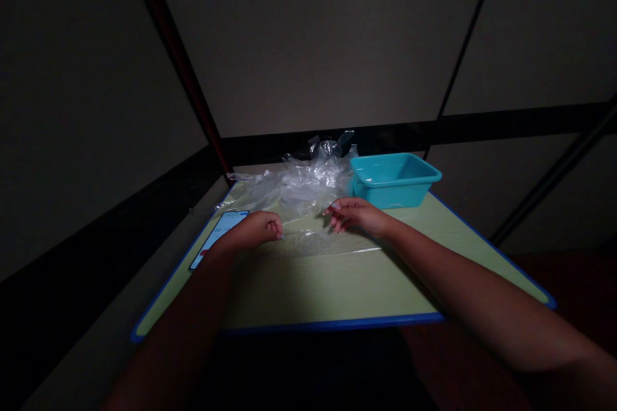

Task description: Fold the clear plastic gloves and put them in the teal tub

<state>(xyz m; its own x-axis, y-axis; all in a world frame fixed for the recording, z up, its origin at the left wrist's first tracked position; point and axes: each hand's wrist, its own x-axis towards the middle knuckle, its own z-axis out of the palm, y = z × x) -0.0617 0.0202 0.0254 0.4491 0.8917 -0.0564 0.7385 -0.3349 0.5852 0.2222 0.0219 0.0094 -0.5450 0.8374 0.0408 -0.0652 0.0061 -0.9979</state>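
Observation:
A clear plastic bag [313, 243] lies flat on the table between my two hands. My left hand [266, 227] has its fingers curled together at the bag's left side; whether they pinch its edge is too small to tell. Above the bag's right part, my right hand [354, 215] has its fingers bent but apart, with nothing visible in them. Behind both hands spreads a crumpled heap of clear plastic bags [313, 180], which reaches the turquoise basket at the right.
A turquoise basket [395, 196] stands at the back right of the light table [328, 289], which has a blue edge. Beside my left wrist lies a phone [219, 231] with a lit screen. Dark panels rise behind the table.

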